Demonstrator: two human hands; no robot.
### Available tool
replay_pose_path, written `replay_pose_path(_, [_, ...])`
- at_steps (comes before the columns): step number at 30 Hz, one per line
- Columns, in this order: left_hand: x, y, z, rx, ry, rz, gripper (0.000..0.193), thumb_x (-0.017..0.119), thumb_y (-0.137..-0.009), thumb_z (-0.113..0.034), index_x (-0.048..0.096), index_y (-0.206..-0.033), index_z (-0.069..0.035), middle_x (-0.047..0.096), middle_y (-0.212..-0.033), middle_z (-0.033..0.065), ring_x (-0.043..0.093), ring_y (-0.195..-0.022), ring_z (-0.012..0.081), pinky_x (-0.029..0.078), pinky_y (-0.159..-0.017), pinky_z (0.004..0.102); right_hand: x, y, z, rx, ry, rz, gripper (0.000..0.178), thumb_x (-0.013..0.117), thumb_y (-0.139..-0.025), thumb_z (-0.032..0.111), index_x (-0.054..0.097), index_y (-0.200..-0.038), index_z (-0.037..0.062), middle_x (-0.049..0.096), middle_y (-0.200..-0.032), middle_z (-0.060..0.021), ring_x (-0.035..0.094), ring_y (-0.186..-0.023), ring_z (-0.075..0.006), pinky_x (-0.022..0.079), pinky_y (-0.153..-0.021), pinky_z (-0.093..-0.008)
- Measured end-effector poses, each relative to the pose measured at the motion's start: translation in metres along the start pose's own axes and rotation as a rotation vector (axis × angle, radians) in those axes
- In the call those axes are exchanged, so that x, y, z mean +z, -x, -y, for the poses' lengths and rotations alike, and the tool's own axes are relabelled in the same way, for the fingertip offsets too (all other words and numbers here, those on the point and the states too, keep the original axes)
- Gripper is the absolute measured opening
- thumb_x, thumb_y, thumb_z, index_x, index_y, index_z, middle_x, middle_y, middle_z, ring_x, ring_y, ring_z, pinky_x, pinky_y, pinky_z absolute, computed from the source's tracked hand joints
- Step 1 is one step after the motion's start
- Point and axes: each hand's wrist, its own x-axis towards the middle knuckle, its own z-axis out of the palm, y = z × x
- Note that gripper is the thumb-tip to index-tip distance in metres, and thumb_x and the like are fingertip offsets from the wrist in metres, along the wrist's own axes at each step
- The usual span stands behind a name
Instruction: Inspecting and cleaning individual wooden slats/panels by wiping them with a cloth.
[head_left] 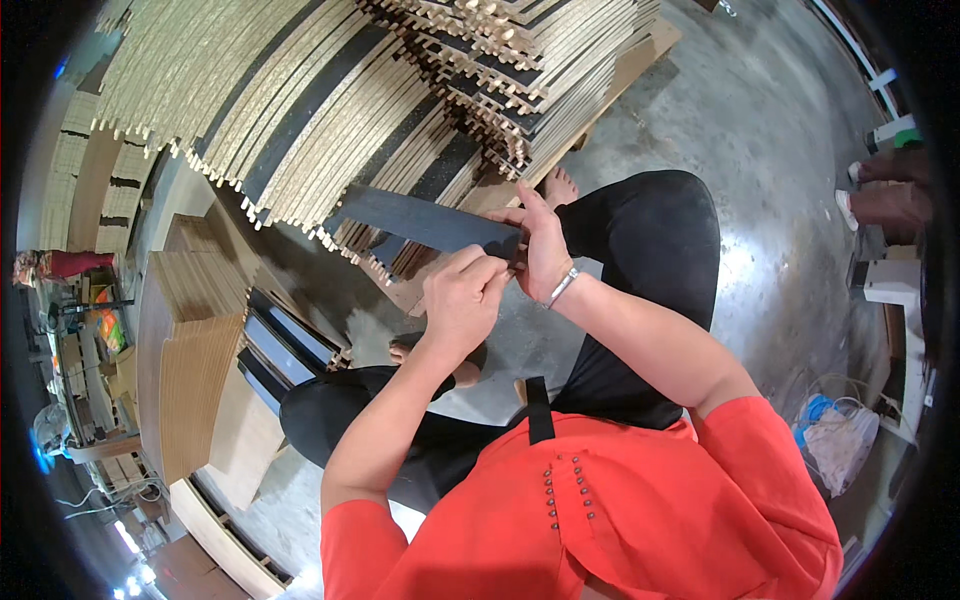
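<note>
A long dark board (425, 217) reaches from the stacked panels toward me, its near end between my hands. My right hand (543, 243) is around that end, fingers and thumb against it, a metal bracelet at the wrist. The fingers of my left hand (466, 296) are pinched together at the board's near corner. Whatever they pinch is hidden or too small to name. Just beyond the board stands a large stack of pale and dark panels (290, 110), with many short wooden dowels (235, 185) sticking out of their edges.
Brown boards (190, 390) stand stacked at the left, beside several dark glossy panels (285, 340). My bent knees (655, 235) flank the work. At the far right are another person's legs (890, 205) and a white plastic bag (840, 445) on the concrete floor (770, 180).
</note>
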Motion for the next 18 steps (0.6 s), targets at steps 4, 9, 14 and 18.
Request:
replay_pose_path(4, [-0.02,-0.017,0.063,-0.204,-0.216,-0.258,0.005,0.069,-0.076,-0.008,0.067,-0.077,-0.003,0.062,-0.073,0.0122,0.061,-0.067,0.0296,0.048,-0.063,0.0376,0.014,0.023,0.008,0.024,-0.049,-0.001,0.049,0.053,-0.09,0.047,0.064,-0.098,0.0,0.063,-0.089,-0.0084,0.063,-0.077,-0.0209,0.057,-0.071,-0.0432])
replay_pose_path(9, [-0.04,-0.021,0.111,-0.318,-0.589,-0.396,0.006,0.067,-0.077,-0.012,0.065,-0.073,-0.009,0.06,-0.073,0.0098,0.061,-0.066,0.032,0.048,-0.058,0.0417,-0.002,0.008,0.001,-0.049,0.054,0.206,0.02,0.057,-0.089,0.019,0.061,-0.097,0.0007,0.063,-0.086,-0.0088,0.065,-0.077,-0.0207,0.058,-0.068,-0.0429])
replay_pose_path(14, [-0.031,-0.015,0.093,0.121,-0.55,-0.197,0.001,0.065,-0.075,-0.01,0.066,-0.076,-0.011,0.059,-0.076,0.0091,0.06,-0.07,0.0305,0.05,-0.062,0.0409,0.0,0.008,-0.006,-0.062,0.121,0.114,0.022,0.062,-0.083,0.004,0.059,-0.104,-0.0016,0.062,-0.093,-0.0109,0.065,-0.078,-0.0211,0.059,-0.064,-0.038])
replay_pose_path(18, [-0.058,-0.029,0.146,-0.282,-0.719,-0.327,0.009,0.063,-0.078,-0.007,0.065,-0.07,-0.01,0.063,-0.076,0.0094,0.062,-0.069,0.029,0.051,-0.06,0.0415,-0.002,0.006,-0.012,-0.066,0.255,0.064,0.029,0.064,-0.08,-0.001,0.058,-0.108,-0.0032,0.061,-0.098,-0.011,0.064,-0.078,-0.02,0.058,-0.06,-0.0348])
